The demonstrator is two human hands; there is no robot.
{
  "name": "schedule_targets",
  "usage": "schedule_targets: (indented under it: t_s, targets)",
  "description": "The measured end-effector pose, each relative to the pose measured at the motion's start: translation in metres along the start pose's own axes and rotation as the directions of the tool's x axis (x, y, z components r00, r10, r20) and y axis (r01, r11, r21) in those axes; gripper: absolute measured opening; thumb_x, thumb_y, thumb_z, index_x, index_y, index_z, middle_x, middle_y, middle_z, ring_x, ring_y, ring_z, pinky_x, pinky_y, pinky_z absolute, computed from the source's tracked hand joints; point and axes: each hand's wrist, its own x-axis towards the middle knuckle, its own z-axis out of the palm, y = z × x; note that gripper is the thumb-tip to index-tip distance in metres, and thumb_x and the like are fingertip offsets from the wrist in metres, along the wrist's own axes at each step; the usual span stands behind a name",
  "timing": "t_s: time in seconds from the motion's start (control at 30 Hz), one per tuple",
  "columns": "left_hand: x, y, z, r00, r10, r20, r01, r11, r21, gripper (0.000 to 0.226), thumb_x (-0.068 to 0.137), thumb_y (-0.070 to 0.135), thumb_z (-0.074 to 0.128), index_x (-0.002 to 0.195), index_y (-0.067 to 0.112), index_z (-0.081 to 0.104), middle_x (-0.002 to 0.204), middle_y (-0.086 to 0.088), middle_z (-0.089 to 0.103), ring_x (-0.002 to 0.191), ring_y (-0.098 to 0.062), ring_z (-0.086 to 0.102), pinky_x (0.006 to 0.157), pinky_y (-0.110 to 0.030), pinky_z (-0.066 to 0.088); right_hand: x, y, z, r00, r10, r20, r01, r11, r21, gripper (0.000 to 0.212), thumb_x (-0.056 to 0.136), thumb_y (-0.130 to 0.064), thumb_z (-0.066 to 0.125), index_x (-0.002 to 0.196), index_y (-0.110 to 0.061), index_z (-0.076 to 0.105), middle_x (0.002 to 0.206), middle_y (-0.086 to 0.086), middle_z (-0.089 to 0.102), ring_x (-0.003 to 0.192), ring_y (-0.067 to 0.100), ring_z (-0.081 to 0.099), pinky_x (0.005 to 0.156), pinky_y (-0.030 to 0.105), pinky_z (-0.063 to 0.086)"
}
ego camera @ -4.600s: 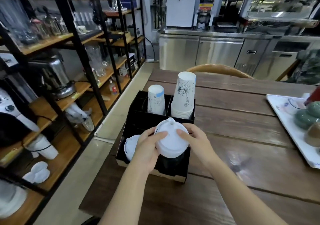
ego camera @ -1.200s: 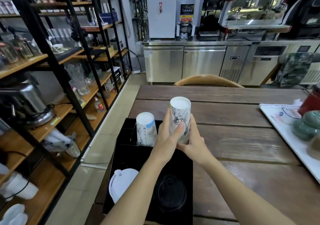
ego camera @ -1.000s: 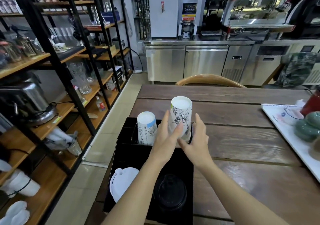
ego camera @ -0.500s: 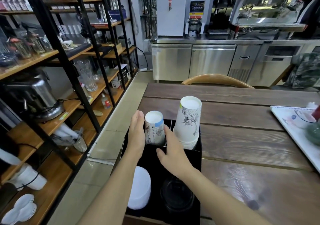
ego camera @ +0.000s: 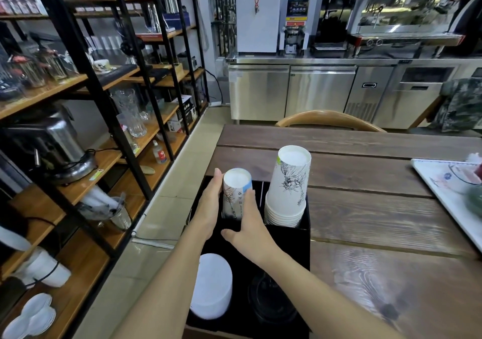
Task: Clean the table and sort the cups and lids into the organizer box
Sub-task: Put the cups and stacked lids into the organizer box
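Now both hands clasp the small cup stack (ego camera: 236,194) in the organizer box's (ego camera: 305,244) back-left slot: left hand (ego camera: 210,205) and right hand (ego camera: 249,224) steady it; next, release it gently.

White line-drawn cups (ego camera: 288,182), black organizer box (ego camera: 302,237), white lids (ego camera: 212,287)

The tabletop (ego camera: 365,208) was dark, rough-grained wood planks with a dull sheen. The organizer box (ego camera: 303,250) looked matt black. Both cup stacks (ego camera: 288,190) were matt printed paper. At six o'clock, white lids (ego camera: 212,289) looked like smooth plastic beside glossy black lids (ego camera: 271,302).
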Motion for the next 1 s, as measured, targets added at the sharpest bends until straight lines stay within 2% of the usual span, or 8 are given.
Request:
schedule_targets:
  t_s: [0.1,0.27,0.4,0.53,0.63,0.73,0.83,1.0]
  targets:
    - [-0.005,-0.005,0.002,0.998,0.036,-0.048,-0.036,0.999,0.008,0.056,0.095,0.055,0.028,0.115,0.014,0.061,0.113,0.005,0.064,0.098,0.002,0.059,0.069,-0.007,0.044,0.012,0.008,0.0,0.998,0.023,-0.059,-0.025,0.999,-0.024,0.107,0.056,-0.029,0.068,0.142,-0.018,0.006,0.149,0.003,0.028,0.139,0.018,0.029,0.116,0.041,0.029]
    - [-0.013,-0.013,0.007,0.991,0.092,-0.095,-0.081,0.99,0.115,0.042,0.092,0.059,0.028,0.102,0.027,0.055,0.123,-0.002,0.055,0.101,-0.002,0.05,0.075,-0.016,0.037,0.045,0.036,-0.002,0.995,0.037,-0.097,-0.039,0.999,-0.014,0.107,0.047,-0.029,0.077,0.136,-0.022,0.019,0.138,0.009,0.043,0.131,0.027,0.042,0.107,0.051,0.04]
    - [-0.016,-0.012,0.007,0.993,0.088,-0.082,-0.077,0.99,0.122,0.051,0.089,0.064,0.028,0.107,0.024,0.054,0.126,-0.002,0.052,0.104,-0.005,0.049,0.072,-0.018,0.037,0.041,0.018,-0.007,0.99,-0.015,-0.14,0.012,1.0,-0.021,0.072,0.049,-0.019,0.074,0.11,-0.028,0.038,0.113,0.008,0.054,0.108,0.025,0.057,0.089,0.053,0.051]
    - [-0.018,-0.013,0.006,0.992,0.083,-0.09,-0.072,0.991,0.112,0.06,0.082,0.068,0.036,0.111,0.018,0.054,0.126,-0.002,0.053,0.116,-0.007,0.048,0.09,-0.023,0.037,0.031,0.007,-0.012,0.989,-0.038,-0.14,0.038,0.999,0.001,0.068,0.053,-0.016,0.071,0.113,-0.025,0.039,0.113,0.007,0.057,0.107,0.022,0.059,0.091,0.049,0.05]
    - [-0.022,-0.01,0.006,0.993,0.078,-0.093,-0.069,0.993,0.093,0.05,0.092,0.055,0.037,0.118,0.015,0.054,0.125,0.0,0.054,0.111,-0.002,0.05,0.082,-0.018,0.037,0.028,0.003,-0.015,0.989,-0.044,-0.143,0.047,0.999,0.019,0.064,0.056,-0.014,0.071,0.113,-0.021,0.042,0.112,0.007,0.06,0.106,0.023,0.061,0.092,0.05,0.05]
    - [-0.025,-0.009,0.007,0.991,0.083,-0.104,-0.074,0.993,0.089,0.058,0.084,0.064,0.041,0.121,0.02,0.054,0.126,0.001,0.055,0.113,-0.005,0.052,0.095,-0.025,0.041,0.02,0.0,-0.018,0.983,-0.056,-0.173,0.053,0.998,-0.024,0.071,0.06,-0.021,0.071,0.123,-0.015,0.04,0.117,0.005,0.061,0.11,0.019,0.059,0.097,0.044,0.049]
    - [-0.033,-0.013,0.009,0.979,0.094,-0.18,-0.07,0.988,0.136,0.064,0.075,0.066,0.047,0.12,0.02,0.053,0.128,0.0,0.052,0.121,-0.013,0.049,0.108,-0.037,0.038,0.004,-0.001,-0.023,0.977,-0.111,-0.184,0.079,0.982,-0.172,0.062,0.071,-0.008,0.069,0.126,-0.006,0.041,0.114,0.005,0.053,0.112,0.02,0.049,0.097,0.03,0.041]
    - [-0.063,-0.023,0.025,0.949,0.217,-0.227,-0.137,0.936,0.323,0.025,0.09,0.023,0.057,0.113,0.016,0.054,0.116,0.003,0.053,0.111,-0.012,0.048,0.097,-0.027,0.038,-0.023,0.006,-0.032,0.974,-0.073,-0.214,0.015,0.966,-0.258,0.043,0.084,-0.009,0.061,0.125,-0.007,0.048,0.121,0.007,0.051,0.11,0.015,0.046,0.089,0.015,0.031]
